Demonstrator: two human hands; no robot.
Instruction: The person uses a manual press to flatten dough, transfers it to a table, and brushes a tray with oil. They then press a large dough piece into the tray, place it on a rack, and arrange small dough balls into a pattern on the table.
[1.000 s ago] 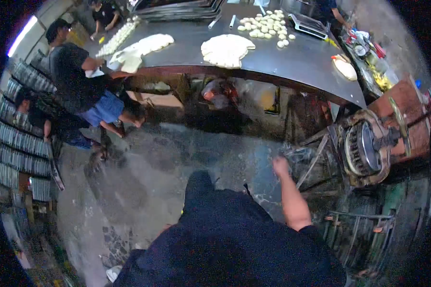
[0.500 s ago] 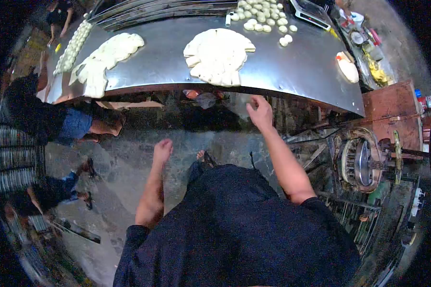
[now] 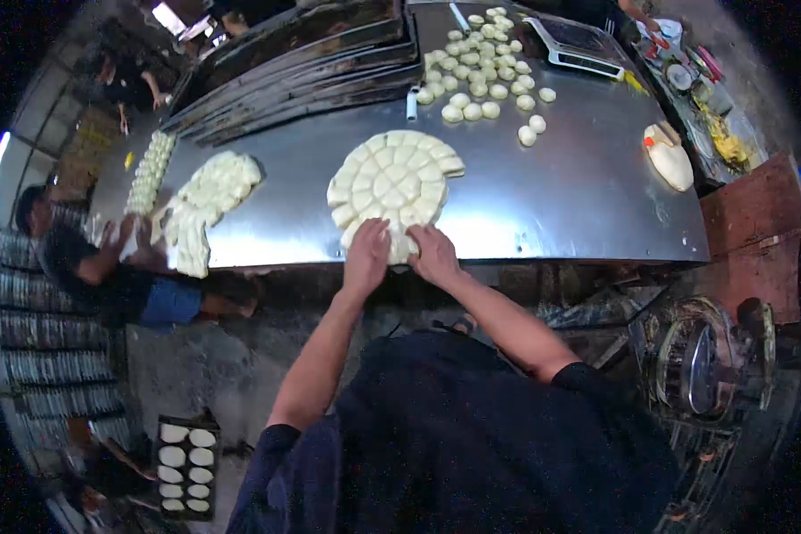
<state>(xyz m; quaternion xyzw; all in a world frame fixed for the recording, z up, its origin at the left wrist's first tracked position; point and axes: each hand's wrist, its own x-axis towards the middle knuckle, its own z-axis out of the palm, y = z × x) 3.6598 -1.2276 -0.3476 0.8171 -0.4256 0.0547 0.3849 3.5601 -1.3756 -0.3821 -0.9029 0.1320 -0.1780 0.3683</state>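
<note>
A round slab of pale dough [image 3: 392, 178], scored into several pieces, lies near the front edge of the metal table [image 3: 543, 205]. At its near side, my left hand [image 3: 368, 255] has curled fingers on the left of a narrow dough strip. Across from it my right hand [image 3: 435, 256] grips the strip's right side, fingers bent. The fingertips partly hide in the dough. Left along the table lies a second, irregular dough mass [image 3: 214, 187].
Dough balls [image 3: 481, 76] cluster at the back, near a scale [image 3: 574, 44]. Stacked dark trays [image 3: 303, 76] stand back left. A co-worker [image 3: 89, 258] handles dough at the left. A dough lump [image 3: 667, 158] sits right; another person holds a tray [image 3: 187, 467] lower left.
Both hands rose from in front of the table onto the near side of the round dough. My view tilted up, and a tray of flat dough pieces came into sight at lower left.
</note>
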